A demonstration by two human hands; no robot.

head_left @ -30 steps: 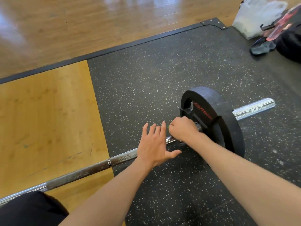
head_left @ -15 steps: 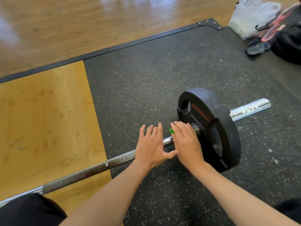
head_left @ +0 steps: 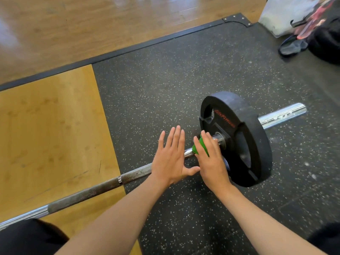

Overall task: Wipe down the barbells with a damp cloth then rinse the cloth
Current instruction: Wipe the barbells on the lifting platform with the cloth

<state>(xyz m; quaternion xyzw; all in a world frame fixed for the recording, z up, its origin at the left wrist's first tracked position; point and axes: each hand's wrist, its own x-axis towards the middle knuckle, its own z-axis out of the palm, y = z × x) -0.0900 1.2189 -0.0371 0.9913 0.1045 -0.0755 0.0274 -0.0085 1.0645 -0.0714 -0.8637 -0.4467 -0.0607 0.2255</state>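
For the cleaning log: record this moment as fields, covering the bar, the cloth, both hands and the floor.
barbell: lies on the floor, across the wooden platform and the rubber mat
weight plate: black, on the bar, chrome sleeve end sticking out beyond it
cloth: green, on the shaft beside the plate's collar
left hand: flat on the shaft, fingers straight
right hand: straight fingers press the cloth onto the shaft
far corner: white bag, black bag

Left forearm (head_left: 117,214), right forearm (head_left: 263,219) bare, sleeveless to frame edge; plain black fabric (head_left: 27,238) at both lower corners.
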